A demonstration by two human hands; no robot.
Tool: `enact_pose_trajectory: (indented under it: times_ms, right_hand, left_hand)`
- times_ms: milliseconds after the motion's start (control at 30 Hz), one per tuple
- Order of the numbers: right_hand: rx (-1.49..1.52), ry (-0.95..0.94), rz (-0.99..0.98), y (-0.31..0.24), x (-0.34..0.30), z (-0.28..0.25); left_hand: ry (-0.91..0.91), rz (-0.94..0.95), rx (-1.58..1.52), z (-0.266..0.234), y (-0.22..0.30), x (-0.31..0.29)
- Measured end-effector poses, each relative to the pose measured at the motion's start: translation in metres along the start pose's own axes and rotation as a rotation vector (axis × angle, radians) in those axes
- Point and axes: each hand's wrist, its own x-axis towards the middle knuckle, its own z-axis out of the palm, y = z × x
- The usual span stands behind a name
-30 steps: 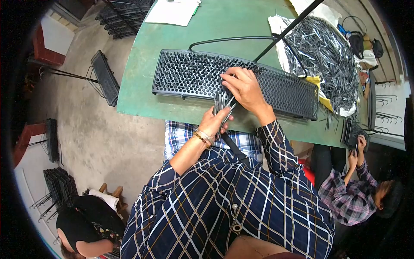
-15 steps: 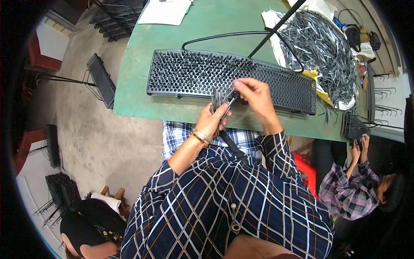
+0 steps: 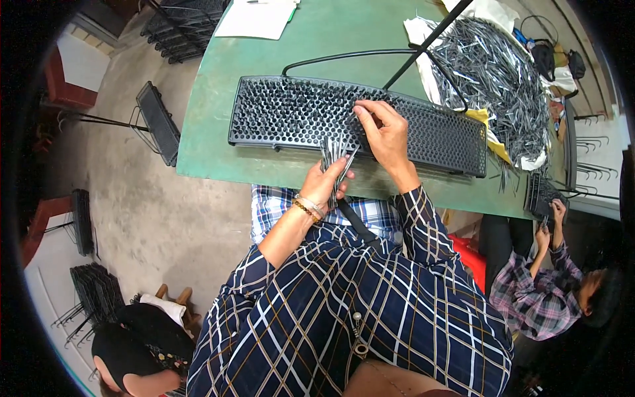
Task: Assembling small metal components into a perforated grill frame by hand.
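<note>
My left hand (image 3: pixel 320 185) is closed round a bundle of thin, dark grey strips (image 3: pixel 335 153), their ends fanning out above the fingers. It hangs just off the near edge of a long black perforated panel (image 3: pixel 444 137) on the table. Over the panel's middle, my right hand (image 3: pixel 390 137) is pinched with its fingertips at the surface; whatever lies between them is too small to make out. Dark tufts (image 3: pixel 284 109) stand close together on the panel's left and middle part, while bare holes show toward its right end.
Bent black rods (image 3: pixel 347 61) rise from the panel's far side. A large heap of loose strips (image 3: pixel 489 79) lies on sheeting at the right of the green table (image 3: pixel 215 126). Papers (image 3: pixel 254 18) lie at the far left. A person (image 3: pixel 539 284) works at right; another sits lower left.
My right hand has moved from the bundle's tips up onto the panel's middle. My left hand stays nearly in place with the bundle. The person at right has shifted their hands.
</note>
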Motion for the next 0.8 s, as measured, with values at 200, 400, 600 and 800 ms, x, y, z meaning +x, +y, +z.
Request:
enact_pose_trajectory:
  times_ms: [200, 400, 600, 800]
  right_hand:
    - [-0.095, 0.003, -0.146, 0.015, -0.007, 0.007]
    - [-0.348, -0.057, -0.279, 0.013, -0.009, 0.002]
    - [0.002, -0.21, 0.273, -0.002, -0.016, -0.021]
    - [0.331, -0.317, 0.51, 0.003, -0.025, -0.026]
  left_hand:
    - [-0.038, -0.005, 0.071, 0.004, 0.001, -0.002]
    - [-0.029, -0.003, 0.043, 0.002, -0.002, 0.001]
    - [-0.045, 0.079, -0.028, 0.003, 0.001, -0.004]
    - [-0.134, 0.053, 0.105, 0.008, -0.002, -0.003]
